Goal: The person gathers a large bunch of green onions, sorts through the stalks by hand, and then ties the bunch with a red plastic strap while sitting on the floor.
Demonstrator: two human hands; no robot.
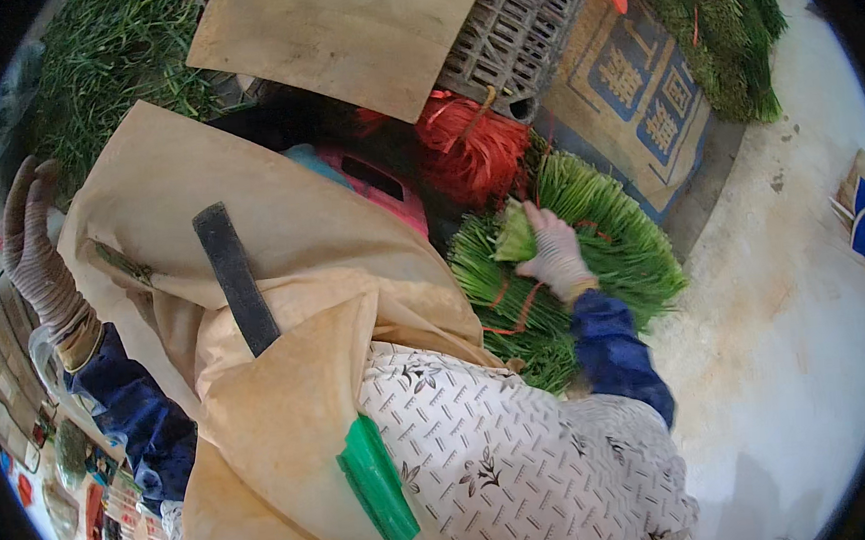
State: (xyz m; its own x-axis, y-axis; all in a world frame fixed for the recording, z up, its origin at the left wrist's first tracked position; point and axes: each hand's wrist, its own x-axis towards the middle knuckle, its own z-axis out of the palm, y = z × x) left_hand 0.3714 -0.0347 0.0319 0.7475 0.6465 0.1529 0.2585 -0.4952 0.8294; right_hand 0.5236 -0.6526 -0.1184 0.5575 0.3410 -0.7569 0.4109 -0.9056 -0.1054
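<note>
My right hand (pixel 556 252), in a pale knitted glove, grips a small bundle of green stalks (pixel 514 233) by its cut pale end. Under and around it lie larger bundles of green chive-like stalks (pixel 626 245), tied with red-orange strips. Raised at the far left, my left hand (pixel 34 256) wears a striped, soiled glove. Its fingers are extended, and nothing shows in it. A tan apron (pixel 283 280) with a black strap (pixel 236 280) covers my lap. A green clip-like piece (pixel 377 483) lies on the apron at my front.
Red plastic strips (pixel 469 147) hang beside a grey slatted crate (pixel 517 31). A brown board (pixel 341 35) juts in above my lap. Loose green stalks (pixel 118 74) are heaped at upper left. More tied bundles (pixel 713 32) lie on printed cardboard (pixel 639 97). A pink plastic object (pixel 385 183) sits below the board.
</note>
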